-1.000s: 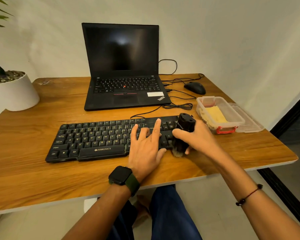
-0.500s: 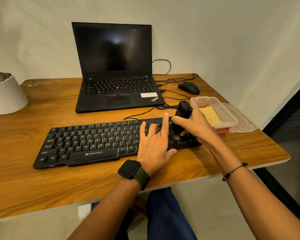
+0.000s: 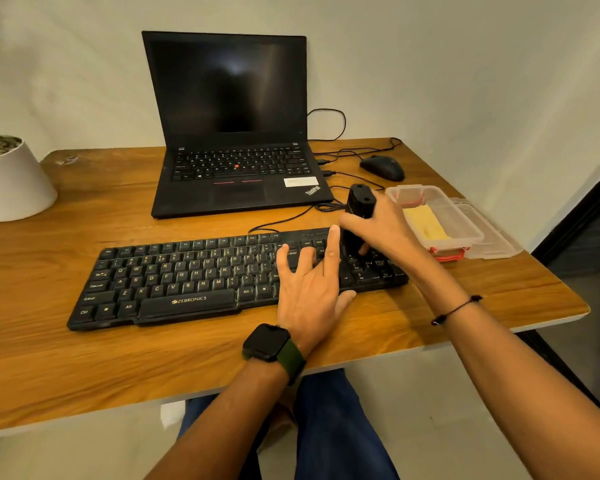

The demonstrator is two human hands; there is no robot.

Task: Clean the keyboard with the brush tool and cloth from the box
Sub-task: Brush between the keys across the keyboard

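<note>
Now my right hand (image 3: 383,230), gripping the brush (image 3: 359,216), has moved up onto the keyboard's (image 3: 187,275) number pad; left hand (image 3: 309,285) flat, steadying.

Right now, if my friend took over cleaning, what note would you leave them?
Left hand: flat, fingers straight, steadying the Zebronics keyboard.
Right hand: grips the black brush tool upright, its lower end on the number pad keys.
Yellow cloth lies unused in the clear plastic box, lid beside it.
Done: brush out, brushing at the right end.
Left: brush the remaining keys, then wipe with the cloth.
</note>
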